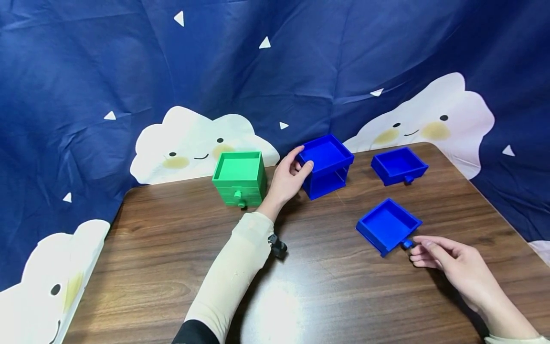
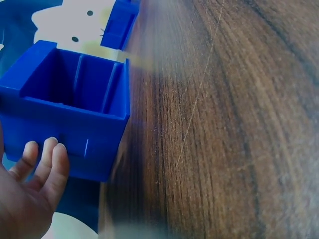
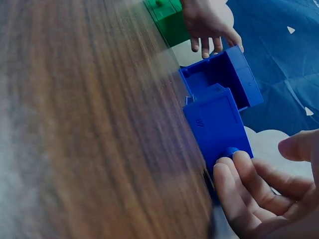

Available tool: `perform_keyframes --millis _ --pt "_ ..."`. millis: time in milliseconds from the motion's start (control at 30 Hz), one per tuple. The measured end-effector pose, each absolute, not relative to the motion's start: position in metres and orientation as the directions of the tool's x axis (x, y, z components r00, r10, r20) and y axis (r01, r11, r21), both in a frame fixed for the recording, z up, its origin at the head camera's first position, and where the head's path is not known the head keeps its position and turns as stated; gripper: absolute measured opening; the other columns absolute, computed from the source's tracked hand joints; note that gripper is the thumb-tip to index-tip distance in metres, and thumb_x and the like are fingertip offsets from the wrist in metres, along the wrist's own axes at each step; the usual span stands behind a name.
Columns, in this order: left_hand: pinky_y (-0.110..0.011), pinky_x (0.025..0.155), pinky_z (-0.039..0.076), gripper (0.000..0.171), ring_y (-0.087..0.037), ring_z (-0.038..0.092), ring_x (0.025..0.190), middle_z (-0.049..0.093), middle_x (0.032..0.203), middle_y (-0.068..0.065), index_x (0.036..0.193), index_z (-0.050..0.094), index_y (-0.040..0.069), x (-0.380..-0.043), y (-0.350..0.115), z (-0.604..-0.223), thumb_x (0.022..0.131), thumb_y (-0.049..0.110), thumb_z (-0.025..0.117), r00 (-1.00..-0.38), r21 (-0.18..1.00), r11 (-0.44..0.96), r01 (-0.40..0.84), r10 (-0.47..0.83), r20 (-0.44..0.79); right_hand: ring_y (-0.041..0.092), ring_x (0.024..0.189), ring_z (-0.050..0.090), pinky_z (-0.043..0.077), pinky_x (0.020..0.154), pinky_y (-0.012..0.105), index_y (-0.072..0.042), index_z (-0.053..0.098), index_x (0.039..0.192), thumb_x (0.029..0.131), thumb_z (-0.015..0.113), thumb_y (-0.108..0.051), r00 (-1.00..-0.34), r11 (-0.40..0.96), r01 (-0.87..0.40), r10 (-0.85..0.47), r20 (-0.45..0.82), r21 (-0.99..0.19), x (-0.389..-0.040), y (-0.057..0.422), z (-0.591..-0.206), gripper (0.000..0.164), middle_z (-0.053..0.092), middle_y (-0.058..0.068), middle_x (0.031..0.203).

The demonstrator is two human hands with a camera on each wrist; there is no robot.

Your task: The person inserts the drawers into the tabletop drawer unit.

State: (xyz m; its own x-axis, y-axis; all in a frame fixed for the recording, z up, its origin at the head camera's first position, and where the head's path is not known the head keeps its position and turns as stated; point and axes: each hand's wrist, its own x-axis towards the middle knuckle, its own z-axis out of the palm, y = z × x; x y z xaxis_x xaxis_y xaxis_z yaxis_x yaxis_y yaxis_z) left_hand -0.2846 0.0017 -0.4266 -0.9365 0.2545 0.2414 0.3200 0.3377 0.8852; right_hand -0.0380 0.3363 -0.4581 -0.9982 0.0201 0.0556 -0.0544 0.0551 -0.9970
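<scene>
My left hand (image 1: 290,177) holds the left side of a blue drawer cabinet (image 1: 326,165), thumb at its front rim and forefinger farther back. The cabinet has a shallow tray top and a hollow front, which the left wrist view shows with rails inside. Lower right, my right hand (image 1: 457,267) is at the round knob (image 1: 407,244) of a blue drawer (image 1: 388,222) on the table. In the right wrist view its fingertips (image 3: 225,172) are right at that knob, and the thumb stands apart from them.
A second blue drawer (image 1: 399,165) lies at the back right, knob facing forward. To the left of the cabinet stands a green drawer cabinet (image 1: 240,179) with its drawers in. Behind the wooden table (image 1: 163,258) hangs a blue cloth (image 1: 301,71) with white clouds.
</scene>
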Motion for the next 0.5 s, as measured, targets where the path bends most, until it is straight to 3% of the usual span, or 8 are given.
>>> perform_keyframes --millis 267,500 --pt "-0.022 0.079 0.043 0.058 -0.01 0.051 0.085 0.056 0.1 -0.002 0.157 0.056 0.02 -0.2856 0.0023 -0.4278 0.104 0.036 0.07 -0.936 0.889 0.326 0.321 0.25 0.246 0.016 0.09 0.082 0.067 0.079 0.032 -0.024 0.08 0.121 0.115 0.042 -0.002 -0.994 -0.09 0.066 -0.088 -0.058 -0.994 -0.0402 0.3445 -0.4656 0.044 0.083 0.006 0.101" --pt "-0.022 0.08 0.043 0.058 -0.01 0.051 0.086 0.057 0.101 -0.004 0.158 0.056 0.02 -0.2842 0.0024 -0.4275 0.104 0.035 0.071 -0.935 0.89 0.322 0.323 0.252 0.248 0.016 0.084 0.08 0.067 0.075 0.035 -0.026 0.079 0.113 0.117 0.045 -0.009 -0.977 -0.051 0.198 -0.094 -0.193 -0.979 -0.0426 0.3434 -0.4671 0.039 0.082 0.003 0.098"
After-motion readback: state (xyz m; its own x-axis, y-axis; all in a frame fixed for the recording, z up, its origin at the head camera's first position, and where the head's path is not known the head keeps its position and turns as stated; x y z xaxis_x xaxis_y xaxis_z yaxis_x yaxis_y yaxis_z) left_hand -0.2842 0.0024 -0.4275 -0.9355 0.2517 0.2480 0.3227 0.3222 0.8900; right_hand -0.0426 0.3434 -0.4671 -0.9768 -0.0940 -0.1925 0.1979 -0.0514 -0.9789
